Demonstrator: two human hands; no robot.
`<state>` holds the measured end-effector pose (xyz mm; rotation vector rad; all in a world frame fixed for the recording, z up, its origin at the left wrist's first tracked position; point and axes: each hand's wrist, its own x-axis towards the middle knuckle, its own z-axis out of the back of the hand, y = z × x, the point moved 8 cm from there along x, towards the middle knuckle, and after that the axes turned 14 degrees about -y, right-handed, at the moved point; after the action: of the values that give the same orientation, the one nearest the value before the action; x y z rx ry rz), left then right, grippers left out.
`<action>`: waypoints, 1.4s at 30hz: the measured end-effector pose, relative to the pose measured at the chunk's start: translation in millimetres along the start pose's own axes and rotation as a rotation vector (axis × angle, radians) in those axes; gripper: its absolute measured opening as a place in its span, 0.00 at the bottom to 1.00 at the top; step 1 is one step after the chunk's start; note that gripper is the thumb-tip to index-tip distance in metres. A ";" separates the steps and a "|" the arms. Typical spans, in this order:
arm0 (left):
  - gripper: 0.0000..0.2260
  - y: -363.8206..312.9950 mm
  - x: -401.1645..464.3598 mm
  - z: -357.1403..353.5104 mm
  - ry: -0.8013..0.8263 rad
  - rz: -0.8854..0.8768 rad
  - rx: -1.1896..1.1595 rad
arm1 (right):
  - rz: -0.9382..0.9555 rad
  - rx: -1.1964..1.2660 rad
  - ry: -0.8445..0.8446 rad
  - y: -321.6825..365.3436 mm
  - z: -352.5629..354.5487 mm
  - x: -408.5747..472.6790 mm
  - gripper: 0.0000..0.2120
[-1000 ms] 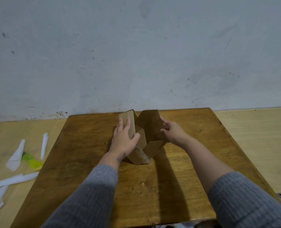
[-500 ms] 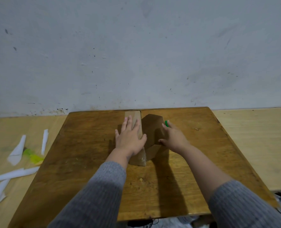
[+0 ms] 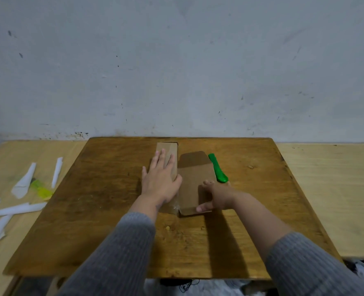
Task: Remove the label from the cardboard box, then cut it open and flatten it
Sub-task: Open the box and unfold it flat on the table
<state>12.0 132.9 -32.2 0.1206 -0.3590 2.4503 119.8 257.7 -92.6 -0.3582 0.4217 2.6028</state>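
Box: cardboard box (image 3: 192, 178) lies flattened on wooden board (image 3: 91, 199).
Left hand (image 3: 160, 181): fingers straight, palm pressing left panel.
Right hand (image 3: 218, 196): fingers spread, pressing near-right edge; holds nothing.
Cutter: green cutter (image 3: 218, 168) just right of box.

The brown cardboard box (image 3: 192, 178) lies opened out and nearly flat near the far edge of the table (image 3: 91, 210), its long side running away from the person. Its left strip reaches the table's far edge; a flap with cut corners ends its right panel. Clear tape crinkles at the box's near edge.

Box (image 3: 195, 180) partly under hands.
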 end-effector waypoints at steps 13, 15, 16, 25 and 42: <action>0.28 6.8 -3.9 -0.9 -0.011 0.046 -0.003 | 0.144 -0.014 -0.049 28.7 -43.4 -5.0 0.44; 0.26 12.1 -4.0 0.3 0.001 0.043 -0.031 | 0.118 0.176 0.005 50.3 -44.7 -3.5 0.39; 0.25 16.2 -4.1 1.1 0.006 0.039 -0.053 | 0.093 0.242 0.035 58.1 -46.4 -2.6 0.36; 0.24 92.7 -17.0 11.7 0.014 0.175 -0.440 | -0.054 0.328 -0.175 85.8 -20.8 20.8 0.22; 0.33 159.0 -45.4 -26.5 0.363 0.088 -0.142 | 0.069 -0.275 -0.267 156.8 -6.3 31.8 0.30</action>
<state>-51.0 -6.0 -101.5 -0.4030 -0.3798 2.4587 16.5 137.0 -72.5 -0.0819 -0.0160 2.7303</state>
